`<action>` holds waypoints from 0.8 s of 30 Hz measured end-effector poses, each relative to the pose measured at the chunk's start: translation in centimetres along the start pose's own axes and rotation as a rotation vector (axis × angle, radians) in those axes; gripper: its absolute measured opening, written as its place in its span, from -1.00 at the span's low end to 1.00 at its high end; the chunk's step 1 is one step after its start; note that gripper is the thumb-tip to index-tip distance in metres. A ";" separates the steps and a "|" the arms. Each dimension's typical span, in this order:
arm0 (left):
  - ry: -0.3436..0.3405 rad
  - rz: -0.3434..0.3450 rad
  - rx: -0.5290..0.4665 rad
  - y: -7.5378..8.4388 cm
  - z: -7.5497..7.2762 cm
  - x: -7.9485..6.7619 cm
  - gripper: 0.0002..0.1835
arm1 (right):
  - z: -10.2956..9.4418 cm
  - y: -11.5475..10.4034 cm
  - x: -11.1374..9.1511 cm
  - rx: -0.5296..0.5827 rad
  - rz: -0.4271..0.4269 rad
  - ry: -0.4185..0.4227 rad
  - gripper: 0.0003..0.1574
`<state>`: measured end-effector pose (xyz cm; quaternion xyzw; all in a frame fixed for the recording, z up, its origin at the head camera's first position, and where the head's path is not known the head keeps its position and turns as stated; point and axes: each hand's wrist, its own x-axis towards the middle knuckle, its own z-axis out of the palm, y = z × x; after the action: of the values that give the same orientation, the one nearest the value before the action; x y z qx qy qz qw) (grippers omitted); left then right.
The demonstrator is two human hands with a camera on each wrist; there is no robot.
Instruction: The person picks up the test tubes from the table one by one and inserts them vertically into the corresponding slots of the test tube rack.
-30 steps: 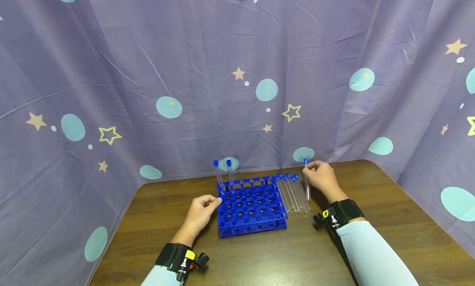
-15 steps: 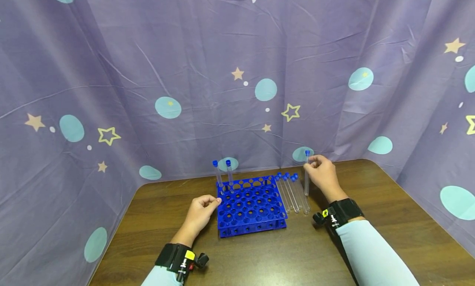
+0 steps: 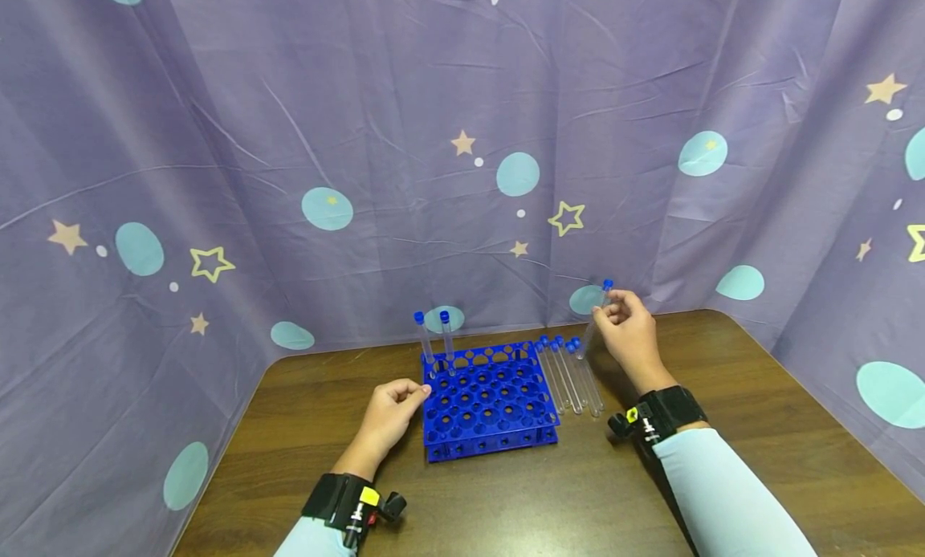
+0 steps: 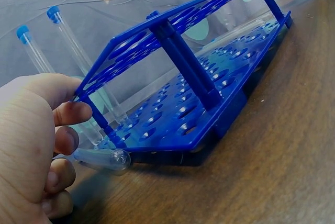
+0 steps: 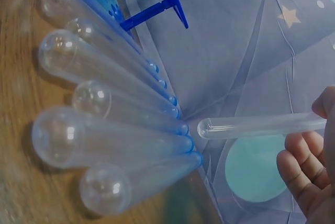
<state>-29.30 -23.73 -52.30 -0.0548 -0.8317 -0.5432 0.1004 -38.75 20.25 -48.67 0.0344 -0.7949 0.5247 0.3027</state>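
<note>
My left hand (image 3: 389, 419) pinches the left edge of a blue test tube rack (image 3: 491, 443); the left wrist view shows thumb and forefinger at its upper plate. Two blue-capped tubes (image 3: 447, 340) stand at the rack's back left, leaning slightly. Beside the curled fingers, a clear rounded tube end (image 4: 107, 158) shows low by the rack; the rest is hidden. My right hand (image 3: 630, 332) holds a clear test tube (image 5: 251, 126) between thumb and fingers. That tube is raised, with its blue cap (image 3: 608, 284) up and its round bottom slanting down to the left.
Several capped test tubes (image 3: 567, 380) lie side by side on the wooden table (image 3: 506, 509), just right of the rack. A purple patterned curtain (image 3: 405, 268) hangs behind the table's back edge.
My right hand has lifted the test tube and tilted it from upright, cap toward the right and bottom toward the left. The left hand and rack have stayed in place.
</note>
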 end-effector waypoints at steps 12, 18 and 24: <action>0.002 -0.007 -0.017 -0.3 0.1 -0.1 -0.75 | 0.8 -3.0 -0.6 0.043 -0.065 -0.086 -0.49; 0.004 -0.010 -0.058 -0.2 -0.1 -0.1 -0.75 | 2.1 -4.6 -0.9 0.057 -0.107 -0.134 -0.41; -0.003 -0.011 -0.045 -0.3 -0.1 0.1 -0.76 | 3.4 -6.3 -1.1 0.061 -0.146 -0.205 -0.42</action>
<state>-29.45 -23.91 -52.51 -0.0534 -0.8198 -0.5623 0.0947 -37.06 14.21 -44.96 0.1550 -0.8009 0.5186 0.2560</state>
